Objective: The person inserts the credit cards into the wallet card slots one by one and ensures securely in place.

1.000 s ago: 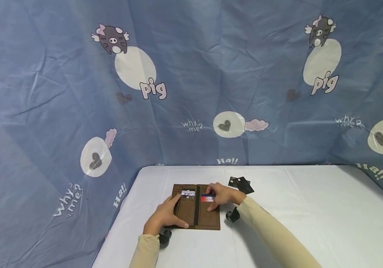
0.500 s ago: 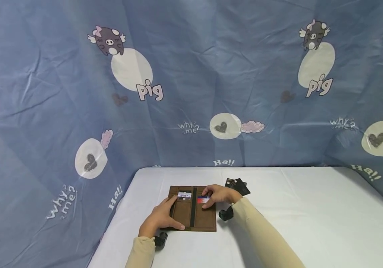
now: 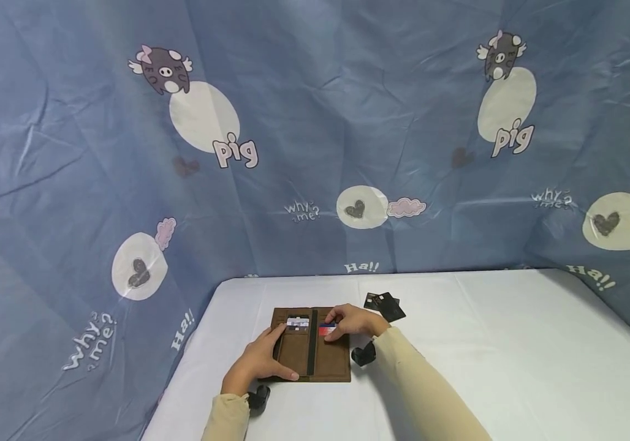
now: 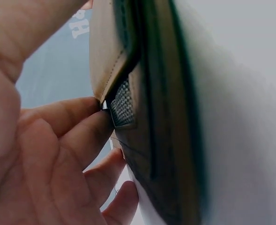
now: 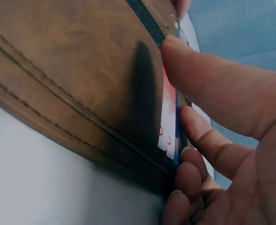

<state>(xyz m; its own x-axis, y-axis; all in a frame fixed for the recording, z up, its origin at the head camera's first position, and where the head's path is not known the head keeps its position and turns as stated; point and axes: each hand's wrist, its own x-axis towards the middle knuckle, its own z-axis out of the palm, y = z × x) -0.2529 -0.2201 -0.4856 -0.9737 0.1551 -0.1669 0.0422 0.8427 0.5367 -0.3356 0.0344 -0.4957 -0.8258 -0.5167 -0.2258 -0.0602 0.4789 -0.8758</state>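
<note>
A brown bifold wallet [image 3: 333, 362] lies spread flat on the white table, a dark band along its fold. My left hand [image 3: 255, 360] rests on its left half, thumb stretched along the near edge. In the left wrist view its fingertips [image 4: 106, 121] touch the wallet's side beside a pocket with a woven grey patch. White-and-dark cards [image 3: 297, 323] show in the left slots. With thumb and index finger, my right hand [image 3: 351, 321] pinches the red, white and blue cards [image 5: 167, 117] at the right slots. Its other fingers are bent behind the wallet's edge.
Two black cards [image 3: 390, 307] lie overlapping beyond the right hand. The white table [image 3: 458, 367] runs far to the right. A blue patterned curtain [image 3: 293, 122] hangs behind and to the left. Each wrist carries a small black camera [image 3: 363, 354].
The whole head view has shifted, so everything sits slightly further left. Both hands keep their places on the wallet, the right one still at the red and blue cards.
</note>
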